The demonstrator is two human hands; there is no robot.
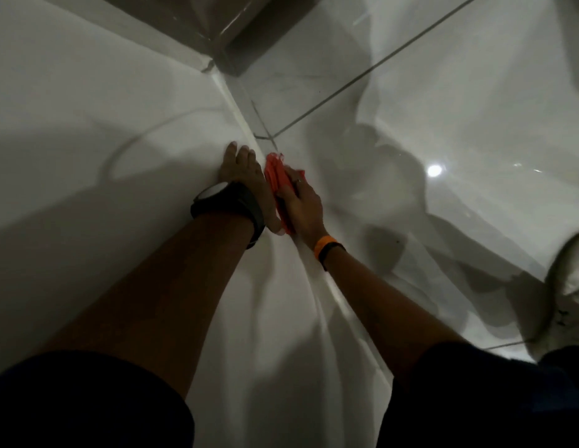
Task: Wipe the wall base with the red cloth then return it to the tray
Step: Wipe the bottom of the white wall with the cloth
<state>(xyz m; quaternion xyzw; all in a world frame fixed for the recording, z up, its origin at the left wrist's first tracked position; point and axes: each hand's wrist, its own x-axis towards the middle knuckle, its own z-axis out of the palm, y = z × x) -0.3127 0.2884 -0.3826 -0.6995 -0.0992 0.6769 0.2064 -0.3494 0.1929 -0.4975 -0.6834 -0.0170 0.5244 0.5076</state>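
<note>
The red cloth [274, 171] is bunched against the wall base [238, 113], a pale strip where the white wall meets the glossy floor. My right hand [302, 202] presses on the cloth and grips it, an orange band on its wrist. My left hand [246, 176] lies flat on the wall just left of the cloth, fingers spread, with a black watch on the wrist. No tray is in view.
Glossy white floor tiles [443, 92] with dark grout lines stretch to the right. A dark cabinet or ledge [217, 24] stands at the top, ending at the corner. My white shoe [569, 286] rests at the right edge. The white wall [71, 124] fills the left side.
</note>
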